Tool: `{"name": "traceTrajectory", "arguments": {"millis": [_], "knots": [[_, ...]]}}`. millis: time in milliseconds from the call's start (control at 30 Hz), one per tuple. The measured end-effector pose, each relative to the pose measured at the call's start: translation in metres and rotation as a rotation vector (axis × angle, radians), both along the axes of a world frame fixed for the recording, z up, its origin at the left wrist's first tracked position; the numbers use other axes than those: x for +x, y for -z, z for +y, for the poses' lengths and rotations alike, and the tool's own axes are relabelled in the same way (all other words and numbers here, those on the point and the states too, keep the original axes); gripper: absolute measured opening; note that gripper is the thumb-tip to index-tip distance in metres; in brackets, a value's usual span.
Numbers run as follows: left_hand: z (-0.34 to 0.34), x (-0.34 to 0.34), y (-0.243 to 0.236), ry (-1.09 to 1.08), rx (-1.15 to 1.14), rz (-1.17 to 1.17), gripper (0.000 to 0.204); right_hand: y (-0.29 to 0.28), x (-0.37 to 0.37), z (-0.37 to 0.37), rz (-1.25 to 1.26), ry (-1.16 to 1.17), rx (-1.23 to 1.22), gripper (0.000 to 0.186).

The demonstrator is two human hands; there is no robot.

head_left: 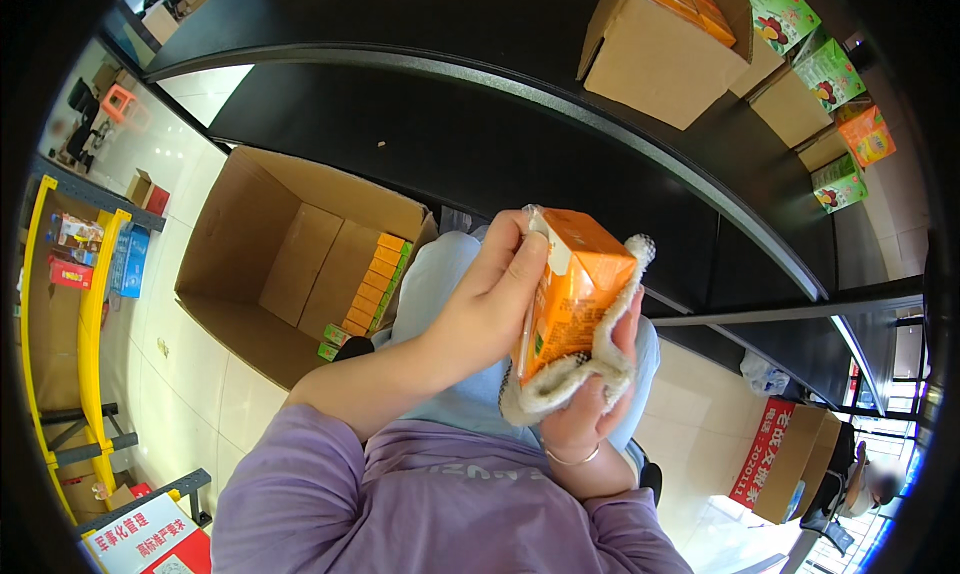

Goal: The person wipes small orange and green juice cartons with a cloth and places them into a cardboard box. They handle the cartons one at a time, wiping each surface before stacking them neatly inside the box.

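Observation:
An orange juice-type carton (pixel 585 294) is held up in front of my chest, tilted. My left hand (pixel 500 289) grips its left side near the top, thumb and fingers closed on it. Under and along its right side lies a greyish-white cloth (pixel 555 386). My right hand (pixel 590 414) holds that cloth against the carton, and some of its fingers are hidden behind. To the left, a large open cardboard box (pixel 240 239) has a row of small orange-and-green cartons (pixel 372 284) along its right side.
Black shelving (pixel 450 124) stands in front of me. On its upper right are an open cardboard box (pixel 660 64) of orange packs and several green cartons (pixel 838 74). Yellow racking (pixel 95 324) is at far left. Another cardboard box (pixel 790 464) sits at lower right, near a person (pixel 870 489).

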State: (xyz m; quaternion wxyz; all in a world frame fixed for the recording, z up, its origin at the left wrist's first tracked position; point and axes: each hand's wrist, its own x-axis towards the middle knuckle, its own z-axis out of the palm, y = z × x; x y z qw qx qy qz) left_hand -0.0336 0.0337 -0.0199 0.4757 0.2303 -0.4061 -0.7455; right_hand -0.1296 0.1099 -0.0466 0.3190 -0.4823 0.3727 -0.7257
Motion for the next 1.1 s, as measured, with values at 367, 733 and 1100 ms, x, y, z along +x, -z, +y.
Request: {"name": "traceTrajectory", "arguments": {"millis": [367, 733, 1100], "knots": [[0.0, 0.008, -0.007, 0.166, -0.092, 0.007, 0.052, -0.003, -0.015, -0.006, 0.538, -0.021, -0.134, 0.059], [0.002, 0.013, -0.001, 0.211, 0.131, 0.159, 0.057, -0.006, -0.016, -0.013, 0.485, -0.077, -0.181, 0.052], [0.001, 0.022, -0.017, 0.162, 0.318, 0.141, 0.062, -0.005, -0.01, 0.001, 0.657, -0.03, -0.288, 0.026]]}}
